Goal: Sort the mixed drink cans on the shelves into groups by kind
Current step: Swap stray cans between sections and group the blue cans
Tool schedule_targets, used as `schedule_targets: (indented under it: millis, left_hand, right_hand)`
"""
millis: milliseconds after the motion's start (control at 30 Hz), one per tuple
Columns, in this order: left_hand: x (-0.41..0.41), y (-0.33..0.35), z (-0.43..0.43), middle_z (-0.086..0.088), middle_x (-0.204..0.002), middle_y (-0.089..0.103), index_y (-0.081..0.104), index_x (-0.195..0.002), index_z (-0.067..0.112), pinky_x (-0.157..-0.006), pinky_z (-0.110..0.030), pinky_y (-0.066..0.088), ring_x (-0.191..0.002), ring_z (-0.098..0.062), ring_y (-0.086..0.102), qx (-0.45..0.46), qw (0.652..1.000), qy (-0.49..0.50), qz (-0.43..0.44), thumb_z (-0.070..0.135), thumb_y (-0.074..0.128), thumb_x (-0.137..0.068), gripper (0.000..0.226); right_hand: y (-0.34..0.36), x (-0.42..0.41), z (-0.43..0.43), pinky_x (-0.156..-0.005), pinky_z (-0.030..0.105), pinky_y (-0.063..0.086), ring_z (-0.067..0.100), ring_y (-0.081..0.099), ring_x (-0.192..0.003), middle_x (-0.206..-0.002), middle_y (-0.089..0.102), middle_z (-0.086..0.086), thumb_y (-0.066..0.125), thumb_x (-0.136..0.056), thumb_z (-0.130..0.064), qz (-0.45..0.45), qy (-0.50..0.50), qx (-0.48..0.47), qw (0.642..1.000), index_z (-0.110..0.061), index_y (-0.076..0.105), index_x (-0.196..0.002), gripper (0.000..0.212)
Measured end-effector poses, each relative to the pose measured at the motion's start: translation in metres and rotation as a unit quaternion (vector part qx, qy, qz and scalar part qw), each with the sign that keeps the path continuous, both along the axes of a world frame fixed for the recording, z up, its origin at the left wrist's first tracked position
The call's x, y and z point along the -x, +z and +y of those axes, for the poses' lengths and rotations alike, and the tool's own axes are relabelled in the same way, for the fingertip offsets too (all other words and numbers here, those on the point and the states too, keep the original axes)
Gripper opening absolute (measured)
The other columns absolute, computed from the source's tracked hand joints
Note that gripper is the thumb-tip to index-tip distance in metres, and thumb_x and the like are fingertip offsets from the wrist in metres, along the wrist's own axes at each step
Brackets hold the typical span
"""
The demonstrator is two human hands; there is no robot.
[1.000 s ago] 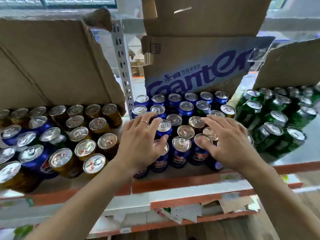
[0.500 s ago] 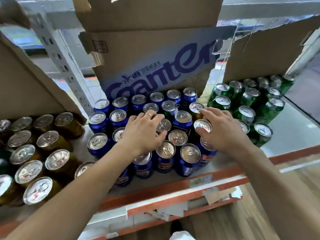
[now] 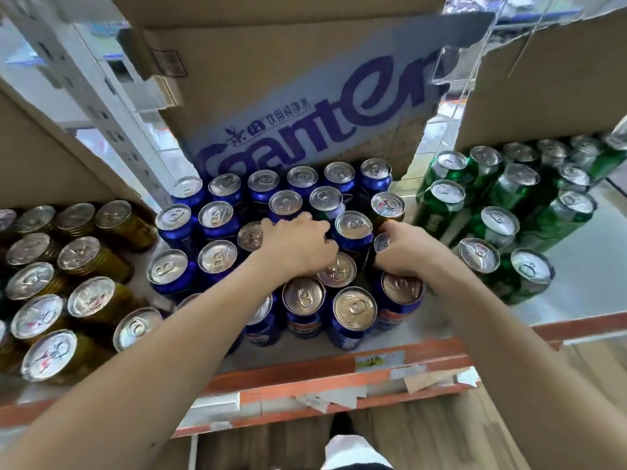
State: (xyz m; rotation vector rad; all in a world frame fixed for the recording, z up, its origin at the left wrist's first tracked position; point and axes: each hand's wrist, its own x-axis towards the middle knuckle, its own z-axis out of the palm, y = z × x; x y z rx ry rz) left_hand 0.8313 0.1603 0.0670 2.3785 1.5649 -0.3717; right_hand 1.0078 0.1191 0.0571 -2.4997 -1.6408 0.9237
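Blue cans [image 3: 216, 217] stand packed in the middle of the shelf, gold cans [image 3: 78, 253] on the left and green cans [image 3: 496, 222] on the right. A gold-bodied can [image 3: 387, 204] and a dark green one [image 3: 325, 198] stand among the blue ones. My left hand [image 3: 298, 247] reaches into the blue group, its fingers curled down round a can hidden under the palm. My right hand [image 3: 405, 252] grips a can [image 3: 380, 241] beside it; only part of that lid shows.
A cardboard carton with blue lettering [image 3: 305, 106] hangs low over the back row. More cardboard [image 3: 543, 79] overhangs the green cans, and another sheet the gold ones. A perforated metal upright [image 3: 112, 130] rises at the left. The orange shelf edge [image 3: 339, 366] runs along the front.
The view has moved closer and to the right. Both hands have gone from spread fingers over the lids to curled grips down among the blue cans.
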Motion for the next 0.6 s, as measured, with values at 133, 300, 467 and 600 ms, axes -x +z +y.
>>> schedule_targets:
  millis: [133,300,467,600]
  left_hand:
    - [0.005,0.0,0.003,-0.001,-0.13,0.051,0.053,-0.114,0.028,-0.098,-0.054,0.031,-0.114,-0.038,0.052,-0.005,1.0,-0.008,0.006,0.041,0.037,-0.092,0.03]
    - [0.004,-0.008,0.002,0.004,-0.101,0.044,0.043,-0.087,0.032,-0.096,-0.055,0.037,-0.1,-0.033,0.052,-0.014,0.999,0.012,-0.03,0.049,0.043,-0.086,0.017]
    - [0.004,-0.004,0.006,0.003,-0.097,0.06,0.058,-0.088,0.034,-0.093,-0.054,0.045,-0.1,-0.034,0.058,0.016,0.995,0.049,-0.091,0.042,0.046,-0.068,0.025]
    - [0.003,-0.001,0.006,0.001,-0.089,0.062,0.053,-0.076,0.025,-0.081,-0.044,0.052,-0.085,-0.027,0.059,0.019,0.995,0.03,-0.093,0.029,0.051,-0.079,0.005]
  right_hand:
    - [0.011,-0.005,-0.002,-0.079,0.034,0.057,0.025,0.062,-0.087,-0.104,0.06,0.006,0.078,-0.068,-0.028,0.009,-0.008,-0.03,0.999,-0.021,0.06,-0.119,0.055]
    - [0.048,-0.014,-0.014,-0.073,0.037,0.059,0.02,0.066,-0.075,-0.09,0.062,-0.001,0.085,-0.065,-0.031,0.044,-0.011,-0.096,0.994,-0.019,0.058,-0.112,0.055]
    - [0.092,-0.035,-0.024,-0.066,0.021,0.049,0.01,0.063,-0.08,-0.1,0.064,-0.004,0.083,-0.071,-0.034,0.136,-0.013,-0.219,0.966,-0.014,0.062,-0.115,0.053]
    - [0.107,-0.044,-0.029,-0.062,0.022,0.052,0.012,0.065,-0.071,-0.09,0.073,0.005,0.081,-0.067,-0.04,0.34,-0.05,-0.318,0.884,-0.014,0.07,-0.105,0.048]
